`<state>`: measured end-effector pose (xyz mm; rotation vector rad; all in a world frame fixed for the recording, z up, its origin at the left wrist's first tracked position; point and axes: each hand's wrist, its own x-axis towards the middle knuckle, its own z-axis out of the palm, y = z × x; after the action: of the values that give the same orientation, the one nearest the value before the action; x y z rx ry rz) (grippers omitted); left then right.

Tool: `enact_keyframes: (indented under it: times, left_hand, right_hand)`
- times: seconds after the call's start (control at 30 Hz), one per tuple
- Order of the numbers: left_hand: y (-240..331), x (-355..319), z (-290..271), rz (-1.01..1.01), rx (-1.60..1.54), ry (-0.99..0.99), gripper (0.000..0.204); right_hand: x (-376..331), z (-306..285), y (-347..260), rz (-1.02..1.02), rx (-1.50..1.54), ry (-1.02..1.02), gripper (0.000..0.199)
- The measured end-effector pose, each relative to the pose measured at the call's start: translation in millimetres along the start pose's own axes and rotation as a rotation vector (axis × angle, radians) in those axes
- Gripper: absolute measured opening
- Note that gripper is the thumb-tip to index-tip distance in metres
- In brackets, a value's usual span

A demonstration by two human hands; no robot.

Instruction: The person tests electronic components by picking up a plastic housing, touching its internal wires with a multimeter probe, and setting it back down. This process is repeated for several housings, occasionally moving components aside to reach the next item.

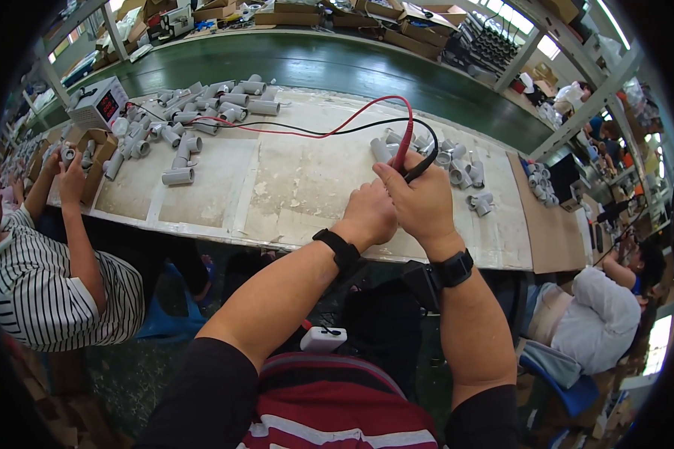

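Observation:
My right hand (424,198) is closed round a red test probe (405,142) and a black test probe (421,166), held together with their leads arching up and away to the left. Against it, over the table's near side, my left hand (370,215) is closed with its fingers curled; whatever it holds is hidden. The probe tips are also out of sight behind the hands. Just beyond them lie grey plastic pipe fittings (457,174), partly covered by my right hand. The red lead (318,135) and black lead run across the table toward a box-shaped power supply (99,102) with a red display.
A larger pile of grey fittings (228,99) covers the table's far left. Behind the worn white table (292,179) runs a green conveyor belt (292,63). One person in a striped shirt (67,292) handles a fitting at left; another person (595,314) sits at right beside a cardboard sheet (550,224).

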<state>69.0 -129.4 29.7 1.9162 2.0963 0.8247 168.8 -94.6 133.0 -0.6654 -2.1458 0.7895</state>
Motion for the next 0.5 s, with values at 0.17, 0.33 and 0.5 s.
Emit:
enact_keyframes:
  times: [0.17, 0.33, 0.5]
  left_hand:
    - [-20.7, -22.5, -1.6, 0.080, -0.260, 0.056, 0.035]
    - [-30.9, -87.8, -68.6, -0.238, -0.537, -0.036, 0.037]
    - [-60.1, -120.5, -90.4, -0.511, -1.665, 0.166, 0.034]
  right_hand:
    - [1.5, 0.2, -6.3, 0.023, 0.030, -0.019, 0.022]
    - [5.1, -1.4, -10.9, 0.072, 0.042, -0.036, 0.022]
    - [3.3, 24.1, -9.0, 0.235, 0.313, -0.065, 0.023]
